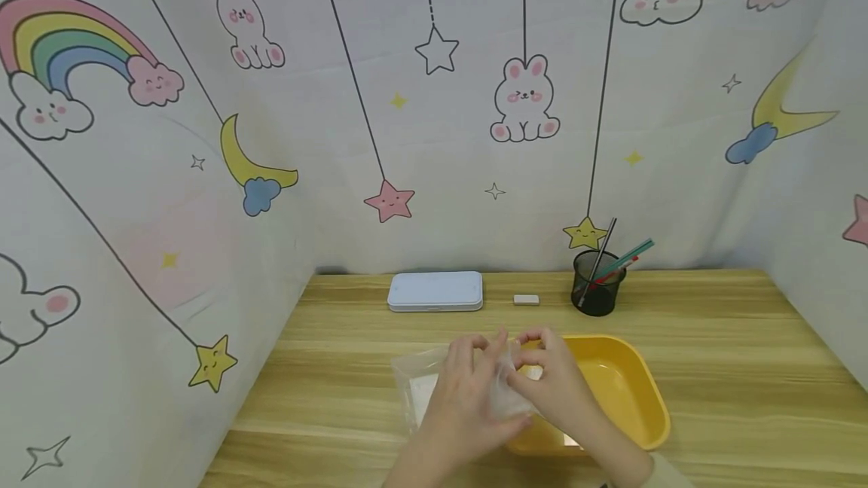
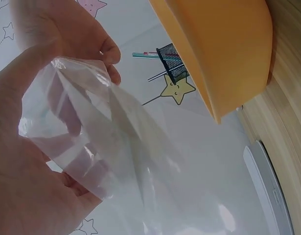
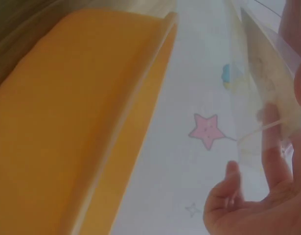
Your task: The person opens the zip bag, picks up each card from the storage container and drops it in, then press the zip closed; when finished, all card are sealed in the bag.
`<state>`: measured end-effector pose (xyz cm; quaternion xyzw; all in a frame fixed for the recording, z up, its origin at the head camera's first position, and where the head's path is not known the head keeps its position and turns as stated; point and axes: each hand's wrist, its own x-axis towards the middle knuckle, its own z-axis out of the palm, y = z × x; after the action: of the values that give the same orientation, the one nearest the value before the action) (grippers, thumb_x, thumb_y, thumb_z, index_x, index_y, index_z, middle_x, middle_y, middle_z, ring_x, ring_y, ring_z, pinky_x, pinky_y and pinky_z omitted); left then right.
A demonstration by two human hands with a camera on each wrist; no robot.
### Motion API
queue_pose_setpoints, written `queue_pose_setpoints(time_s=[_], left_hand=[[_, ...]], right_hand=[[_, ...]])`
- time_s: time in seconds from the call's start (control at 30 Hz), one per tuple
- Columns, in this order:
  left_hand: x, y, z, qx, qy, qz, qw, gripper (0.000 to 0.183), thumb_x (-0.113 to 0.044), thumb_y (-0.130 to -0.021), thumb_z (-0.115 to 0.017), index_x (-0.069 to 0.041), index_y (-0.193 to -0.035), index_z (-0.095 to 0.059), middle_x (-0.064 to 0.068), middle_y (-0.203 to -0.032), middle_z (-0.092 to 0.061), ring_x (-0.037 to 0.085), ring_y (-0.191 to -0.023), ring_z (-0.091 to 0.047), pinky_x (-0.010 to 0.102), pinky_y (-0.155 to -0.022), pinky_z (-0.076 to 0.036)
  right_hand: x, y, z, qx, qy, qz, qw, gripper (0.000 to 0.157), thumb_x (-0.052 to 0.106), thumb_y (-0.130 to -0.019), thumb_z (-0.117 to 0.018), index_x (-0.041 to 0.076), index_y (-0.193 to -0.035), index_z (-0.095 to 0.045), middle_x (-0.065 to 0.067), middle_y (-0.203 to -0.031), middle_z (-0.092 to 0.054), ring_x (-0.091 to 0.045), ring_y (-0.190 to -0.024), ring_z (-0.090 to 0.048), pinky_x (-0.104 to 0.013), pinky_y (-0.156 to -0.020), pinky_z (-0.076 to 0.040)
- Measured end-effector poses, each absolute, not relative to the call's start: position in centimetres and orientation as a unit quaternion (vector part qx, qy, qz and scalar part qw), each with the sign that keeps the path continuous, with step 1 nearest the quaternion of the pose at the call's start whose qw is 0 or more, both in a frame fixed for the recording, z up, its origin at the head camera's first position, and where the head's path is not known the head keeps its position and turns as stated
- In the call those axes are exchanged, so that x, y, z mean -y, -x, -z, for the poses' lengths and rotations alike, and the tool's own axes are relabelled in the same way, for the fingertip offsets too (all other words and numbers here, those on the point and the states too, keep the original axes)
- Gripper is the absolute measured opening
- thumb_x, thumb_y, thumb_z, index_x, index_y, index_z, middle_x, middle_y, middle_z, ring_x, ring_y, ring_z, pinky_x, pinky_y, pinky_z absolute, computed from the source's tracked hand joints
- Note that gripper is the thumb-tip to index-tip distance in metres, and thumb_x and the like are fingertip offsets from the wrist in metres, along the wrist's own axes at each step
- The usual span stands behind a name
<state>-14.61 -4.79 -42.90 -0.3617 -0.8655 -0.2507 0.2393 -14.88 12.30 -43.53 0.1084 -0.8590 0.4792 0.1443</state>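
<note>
A clear plastic bag (image 1: pixel 510 390) is between my two hands, above the left part of a yellow tray (image 1: pixel 647 405). My left hand (image 1: pixel 461 401) holds it from the left, with fingers seen through the film in the left wrist view. At the bag's upper edge, my right hand (image 1: pixel 559 382) pinches the film, thumb and fingers bent. The film (image 2: pixel 135 152) hangs wrinkled in the left wrist view. Left of my left hand, clear film (image 1: pixel 407 367) spreads with a white flat piece (image 1: pixel 422 394) showing; whether it is the same bag I cannot tell.
A white case (image 1: pixel 435 292) lies at the back of the wooden table, with a small white eraser-like block (image 1: pixel 526 300) to its right. Farther right stands a black mesh cup (image 1: pixel 597 285) holding pencils. Small white pieces (image 1: pixel 572 440) show in the tray. Patterned cloth surrounds the table.
</note>
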Motion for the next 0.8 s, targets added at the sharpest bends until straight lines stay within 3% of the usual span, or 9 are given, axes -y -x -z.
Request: queue_pose_setpoints(time_s=[0.17,0.33,0.63,0.8], left_hand=[[4.55,14.41,43.11,0.866,0.365,0.241,0.241,0.106,-0.047,-0.061,-0.086,-0.012,-0.148,-0.036,0.008,-0.115,-0.045,0.02,-0.106,-0.045,0.032,-0.088,-0.042],[4.44,14.27,43.16,0.863,0.371,0.241,0.244,0.101,-0.048,-0.061,-0.085,-0.011,-0.144,-0.042,0.008,-0.114,-0.044,0.02,-0.105,-0.045,0.031,-0.087,-0.042],[4.55,14.07,43.1,0.865,0.374,0.241,0.231,0.1,-0.047,-0.062,-0.085,-0.011,-0.144,-0.042,0.008,-0.115,-0.045,0.022,-0.108,-0.045,0.033,-0.09,-0.042],[4.92,14.16,43.01,0.866,0.365,0.263,0.216,0.102,-0.047,-0.063,-0.086,-0.014,-0.147,-0.038,0.009,-0.118,-0.045,0.02,-0.111,-0.043,0.032,-0.088,-0.045]], right_hand=[[-12.23,14.73,43.37,0.864,-0.117,-0.479,0.102,0.02,0.006,-0.076,-0.071,0.025,-0.069,-0.071,0.004,-0.094,-0.063,-0.017,-0.086,-0.057,-0.027,-0.062,-0.048],[-12.3,14.69,43.46,0.871,-0.134,-0.466,0.077,0.014,0.007,-0.075,-0.068,0.02,-0.069,-0.07,0.005,-0.083,-0.062,-0.01,-0.073,-0.056,-0.025,-0.059,-0.047],[-12.55,14.83,43.4,0.874,-0.165,-0.454,0.048,0.013,0.009,-0.08,-0.067,0.02,-0.075,-0.071,0.009,-0.086,-0.059,-0.01,-0.076,-0.056,-0.025,-0.06,-0.046],[-13.04,14.77,43.29,0.859,-0.17,-0.481,0.036,0.007,0.023,-0.089,-0.068,0.02,-0.088,-0.075,0.007,-0.098,-0.061,-0.015,-0.088,-0.058,-0.027,-0.066,-0.049]])
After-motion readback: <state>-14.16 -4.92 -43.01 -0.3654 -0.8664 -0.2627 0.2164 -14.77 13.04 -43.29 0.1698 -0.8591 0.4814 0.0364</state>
